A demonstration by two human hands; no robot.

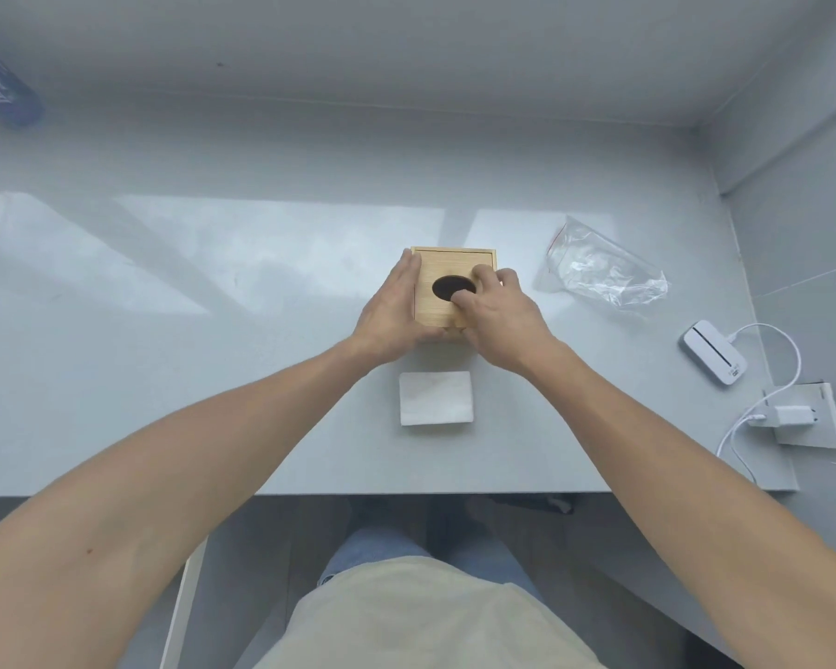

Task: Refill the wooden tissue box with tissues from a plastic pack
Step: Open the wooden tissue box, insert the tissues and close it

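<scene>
The square wooden tissue box point(442, 270) stands in the middle of the grey table, with a dark oval hole in its sliding lid. My left hand point(391, 315) clasps the box's left side. My right hand point(500, 317) rests on the lid, thumb tip at the hole's near edge and fingers on the right part of the lid. A white stack of folded tissues point(435, 397) lies flat on the table just in front of the box. The clear plastic pack point(599, 270) with a red zip strip lies crumpled to the right and looks empty.
A white device point(714, 352) with a white cable lies at the right, plugged into a charger point(790, 416) on a wall socket plate. A blue cylindrical object point(1, 86) lies at the far left. The table's front edge point(358, 494) runs below the tissues, with walls behind and to the right.
</scene>
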